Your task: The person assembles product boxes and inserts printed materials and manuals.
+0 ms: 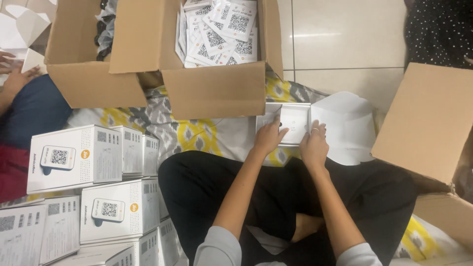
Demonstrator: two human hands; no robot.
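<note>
Both hands rest on a small white carton (pixel 293 123) of smooth, matte card that lies on the patterned cloth (pixel 197 133) just past the person's crossed legs. The left hand (pixel 269 136) lies on the carton's near left corner, fingers (pixel 272 126) bent and pressing its top; the right hand (pixel 314 143), with a ring on one finger, holds the right edge with curled fingers, where a broad white flap (pixel 347 125) folds open toward the right. What is printed on the carton's top is too faint to make out. The cloth is soft and rumpled, grey and yellow on white. Beyond the carton stands an open brown corrugated box (pixel 212 91) filled with loose white leaflets (pixel 219 32), each bearing a black square code; its top is cut off by the frame. A second brown box (pixel 88 81) sits to its left, its contents dark and unclear. At right a large brown cardboard flap (pixel 426 120) hides what lies under it. At lower left, stacked white rectangular product boxes (pixel 74 157) show a pictured device, an orange round mark and small black code squares. Another person's hand (pixel 17 74) and blue sleeve enter at far left.
</note>
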